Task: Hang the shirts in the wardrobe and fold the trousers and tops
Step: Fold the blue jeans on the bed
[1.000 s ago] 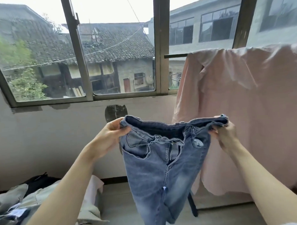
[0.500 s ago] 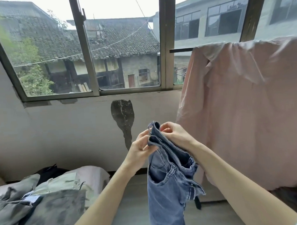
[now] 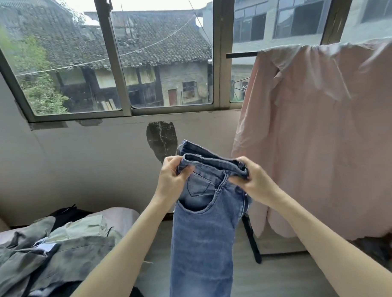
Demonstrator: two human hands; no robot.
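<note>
Denim jeans (image 3: 201, 232) folded in half lengthwise hang straight down in front of the window (image 3: 121, 62), held up by the waistband: left hand (image 3: 173, 180) pinches one end, right hand (image 3: 256, 179) grips the other, fingers curled round the band. Right of the jeans a pink shirt (image 3: 323, 132) is draped over a rail (image 3: 240, 55), and down to their left a heap of grey-green clothes (image 3: 49, 249) sits on the bed (image 3: 117, 215).

Both forearms are showing bare from wrist to the frame's lower edge, with no sleeve covering them. The left hand (image 3: 171, 180) and the right hand (image 3: 256, 179) are wearing no gloves, rings, watch or bracelet.
</note>
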